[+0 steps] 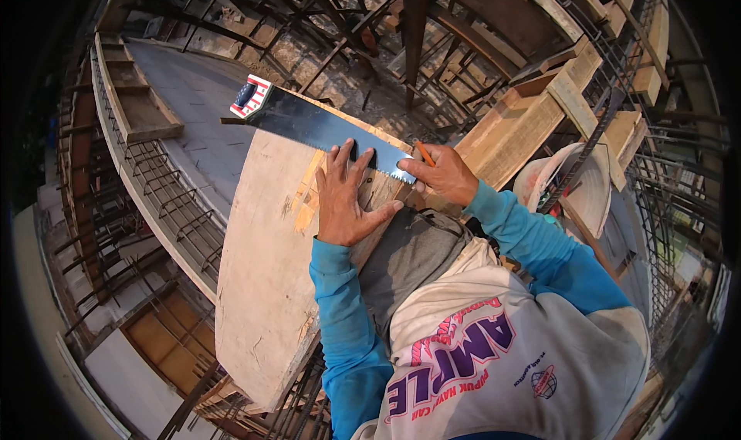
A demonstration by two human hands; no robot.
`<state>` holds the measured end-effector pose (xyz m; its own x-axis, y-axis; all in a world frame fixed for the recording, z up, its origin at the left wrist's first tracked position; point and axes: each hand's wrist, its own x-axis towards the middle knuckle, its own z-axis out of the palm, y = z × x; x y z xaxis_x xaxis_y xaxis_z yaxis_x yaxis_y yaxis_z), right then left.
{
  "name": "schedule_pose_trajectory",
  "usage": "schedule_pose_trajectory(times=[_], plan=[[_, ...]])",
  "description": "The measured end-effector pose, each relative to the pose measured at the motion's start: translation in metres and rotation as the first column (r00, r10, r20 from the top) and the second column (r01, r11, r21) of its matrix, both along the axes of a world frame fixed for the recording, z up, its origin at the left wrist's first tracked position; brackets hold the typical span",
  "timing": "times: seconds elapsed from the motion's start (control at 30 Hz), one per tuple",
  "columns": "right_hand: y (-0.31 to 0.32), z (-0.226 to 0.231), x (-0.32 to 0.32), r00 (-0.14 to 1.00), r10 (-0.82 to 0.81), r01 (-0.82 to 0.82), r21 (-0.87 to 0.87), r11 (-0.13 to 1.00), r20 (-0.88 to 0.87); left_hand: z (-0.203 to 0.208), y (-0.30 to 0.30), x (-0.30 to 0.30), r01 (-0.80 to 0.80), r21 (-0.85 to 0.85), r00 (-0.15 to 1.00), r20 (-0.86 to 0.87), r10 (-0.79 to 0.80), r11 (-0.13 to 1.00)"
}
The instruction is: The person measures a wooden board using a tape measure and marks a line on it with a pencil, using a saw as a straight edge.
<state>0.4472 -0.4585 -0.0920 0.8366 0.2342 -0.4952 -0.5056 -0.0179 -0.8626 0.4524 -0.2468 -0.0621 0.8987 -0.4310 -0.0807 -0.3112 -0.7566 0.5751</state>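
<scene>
A handsaw (328,130) lies across the far end of a pale wooden board (262,262), its red, white and blue handle at the left and its toothed edge facing me. My left hand (347,197) is flat on the board with spread fingers, the fingertips reaching the blade's toothed edge. My right hand (448,176) is closed around an orange pencil (424,154) by the blade's narrow end. Its thumb touches the blade there; whether it also grips the blade, I cannot tell. A patch of fresher yellow wood (309,193) shows beside my left hand.
Steel rebar (174,204) runs along a curved form at the left. Wooden formwork beams (532,123) rise at the right, near a whitish bucket (590,189). Dark poles (414,38) cross over debris-strewn ground far below the board.
</scene>
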Motion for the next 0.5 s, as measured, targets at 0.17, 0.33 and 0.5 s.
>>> schedule_pose_trajectory(times=[0.17,0.33,0.5], plan=[[0.001,-0.009,-0.001,1.000,0.010,-0.009,0.045,0.999,-0.009,0.004,-0.030,-0.017,-0.077,0.250,0.995,-0.035,0.088,0.965],[0.002,0.002,0.005,1.000,0.009,-0.009,-0.001,1.000,0.021,-0.002,-0.033,-0.019,-0.122,0.312,0.991,-0.011,0.132,0.942],[-0.009,0.000,0.013,0.998,0.042,-0.038,-0.079,0.996,0.054,-0.001,-0.032,-0.017,-0.109,0.316,0.990,-0.046,0.130,0.942]])
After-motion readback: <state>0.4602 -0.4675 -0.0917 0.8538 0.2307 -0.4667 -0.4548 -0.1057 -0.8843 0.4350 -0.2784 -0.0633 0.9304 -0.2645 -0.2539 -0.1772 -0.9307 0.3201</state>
